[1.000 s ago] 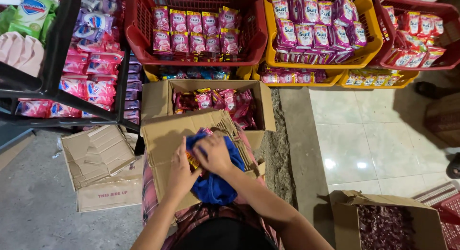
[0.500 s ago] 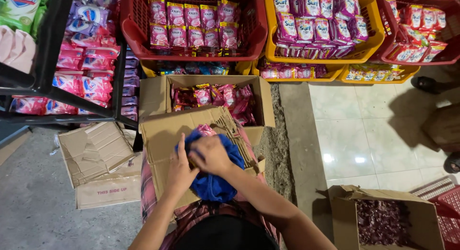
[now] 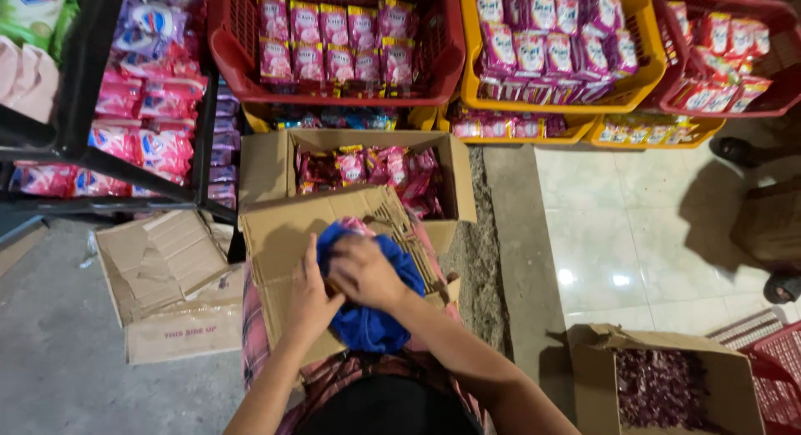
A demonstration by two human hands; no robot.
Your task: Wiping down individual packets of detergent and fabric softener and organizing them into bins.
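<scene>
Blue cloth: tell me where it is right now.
In the head view, the blue cloth sits low at centre, on a cardboard flap, under the left hand and right hand.

Three red plastic baskets (image 3: 225,47) and two yellow ones (image 3: 642,76) run from 11 to 2 o'clock. Three open cardboard boxes (image 3: 459,172) sit at 12, centre and 5 o'clock. Two flattened cartons (image 3: 158,260) lie at 9 o'clock.

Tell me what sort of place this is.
Probably a small shop or its stockroom: a red basket and a yellow basket hold rows of sachets, and an open carton of packets sits on the floor.
</scene>
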